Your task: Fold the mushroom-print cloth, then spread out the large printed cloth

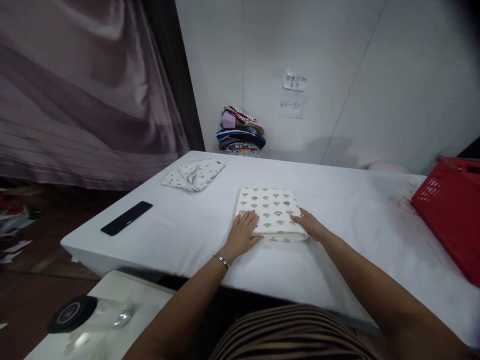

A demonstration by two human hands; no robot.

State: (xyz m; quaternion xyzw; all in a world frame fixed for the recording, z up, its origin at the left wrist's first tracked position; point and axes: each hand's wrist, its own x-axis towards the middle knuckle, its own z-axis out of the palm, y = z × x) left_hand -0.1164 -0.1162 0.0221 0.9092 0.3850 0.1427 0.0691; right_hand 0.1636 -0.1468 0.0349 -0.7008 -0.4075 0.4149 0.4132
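Observation:
A white cloth (pixel 268 207) with grey mushroom shapes and a few coloured prints lies folded into a thick rectangle on the white-covered table (pixel 180 220). My left hand (pixel 243 231) rests flat on its near left corner, fingers stretched over the top and thumb along the front edge. At the right edge is my right hand (pixel 310 225), thumb side over the top and the other fingers partly hidden against the side. Farther left, a second white patterned cloth (pixel 197 175) lies loosely folded, apart from both hands.
A dark phone (pixel 126 218) lies near the table's left edge. On the right stands a red plastic basket (pixel 450 210). Folded fabrics (pixel 242 132) are piled by the wall. A clear bottle with a black lid (pixel 73 314) lies on a lower white surface.

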